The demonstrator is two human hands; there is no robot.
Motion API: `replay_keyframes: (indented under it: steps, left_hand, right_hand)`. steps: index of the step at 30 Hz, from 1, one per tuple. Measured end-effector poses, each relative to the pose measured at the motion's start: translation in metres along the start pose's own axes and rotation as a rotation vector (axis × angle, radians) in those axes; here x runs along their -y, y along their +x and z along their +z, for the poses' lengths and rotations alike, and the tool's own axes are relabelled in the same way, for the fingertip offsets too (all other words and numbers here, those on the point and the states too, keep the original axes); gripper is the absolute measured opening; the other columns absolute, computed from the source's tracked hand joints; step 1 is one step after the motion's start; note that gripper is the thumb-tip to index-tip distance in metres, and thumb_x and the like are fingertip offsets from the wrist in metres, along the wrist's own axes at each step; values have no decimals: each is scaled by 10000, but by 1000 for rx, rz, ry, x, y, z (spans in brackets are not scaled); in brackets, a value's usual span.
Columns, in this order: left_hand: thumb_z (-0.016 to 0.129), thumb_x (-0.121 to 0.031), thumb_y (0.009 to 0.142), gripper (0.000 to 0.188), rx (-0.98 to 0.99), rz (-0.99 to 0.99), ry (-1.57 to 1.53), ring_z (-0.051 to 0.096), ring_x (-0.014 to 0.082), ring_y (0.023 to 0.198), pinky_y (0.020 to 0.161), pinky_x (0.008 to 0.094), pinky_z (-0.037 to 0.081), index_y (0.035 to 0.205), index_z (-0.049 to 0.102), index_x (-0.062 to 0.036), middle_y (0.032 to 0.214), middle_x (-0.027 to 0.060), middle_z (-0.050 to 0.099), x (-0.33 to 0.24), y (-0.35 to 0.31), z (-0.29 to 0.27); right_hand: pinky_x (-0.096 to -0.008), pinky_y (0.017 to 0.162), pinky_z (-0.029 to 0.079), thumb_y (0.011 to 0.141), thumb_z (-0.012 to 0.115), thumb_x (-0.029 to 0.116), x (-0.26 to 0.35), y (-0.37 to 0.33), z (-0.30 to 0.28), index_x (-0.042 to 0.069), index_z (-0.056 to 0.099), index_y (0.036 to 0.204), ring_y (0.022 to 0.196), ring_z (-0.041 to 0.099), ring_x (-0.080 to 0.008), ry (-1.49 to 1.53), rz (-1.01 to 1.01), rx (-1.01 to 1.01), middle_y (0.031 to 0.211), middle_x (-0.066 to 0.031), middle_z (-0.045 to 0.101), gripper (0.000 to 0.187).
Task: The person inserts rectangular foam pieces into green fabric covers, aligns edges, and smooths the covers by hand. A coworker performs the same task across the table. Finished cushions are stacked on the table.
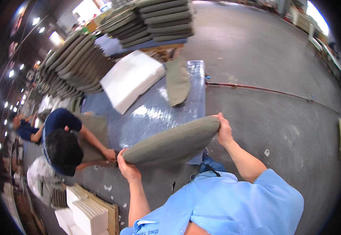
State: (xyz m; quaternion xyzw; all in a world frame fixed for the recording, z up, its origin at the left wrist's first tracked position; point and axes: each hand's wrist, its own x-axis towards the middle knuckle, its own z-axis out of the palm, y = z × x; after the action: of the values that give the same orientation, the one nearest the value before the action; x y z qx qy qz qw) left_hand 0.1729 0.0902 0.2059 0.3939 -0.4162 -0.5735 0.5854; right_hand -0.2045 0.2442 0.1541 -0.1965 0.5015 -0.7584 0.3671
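A grey-green seat cushion (170, 143) is held up in front of me, above the near edge of the plastic-covered table (139, 127). Its left end is gripped by my left hand (128, 168), while the right end sits in my right hand (225, 131). The fingers of both hands curl around the cushion's ends and are partly hidden behind it. Farther off on the table lie a stack of white foam sheets (133, 78) and a flat grey-green fabric cover (177, 82).
Tall stacks of cushions (166, 19) stand beyond the table, with more stacked cushions (72, 64) at its far left. Close on my left, a co-worker (64, 145) bends over grey-green fabric. White foam blocks (88, 213) stand at the lower left. A reddish pipe (256, 87) crosses the floor at right.
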Motion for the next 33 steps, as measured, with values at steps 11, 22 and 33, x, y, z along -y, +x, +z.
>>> replay_keyframes:
  steps: [11, 22, 33]
  left_hand:
    - [386, -309, 1002, 448, -120, -15, 10, 669, 236, 955, 931, 368, 505, 987, 689, 20, 998, 164, 736, 23, -34, -33]
    - [507, -331, 987, 415, 128, -279, 92, 645, 291, 1135, 1103, 421, 421, 959, 728, 20, 1052, 179, 749, 19, -47, -65]
    - [733, -393, 960, 821, 542, -962, 871, 286, 318, 1552, 1230, 413, 291, 1620, 347, -92, 1674, 229, 291, -21, -59, -58]
  right_hand:
    - [-341, 897, 482, 1066, 468, 329, 22, -39, -4, -51, 731, 943, 921, 664, -210, -151, -20, 6, 957, -150, 739, 478]
    - [-361, 980, 476, 962, 612, 232, 25, -48, -46, -30, 750, 952, 1065, 659, -244, -226, 231, 76, 1132, -164, 729, 296]
    - [-505, 1225, 284, 856, 824, 421, 78, -70, -20, 89, 90, 1675, 1553, 252, -366, -584, 1106, 275, 1686, -245, 203, 1149]
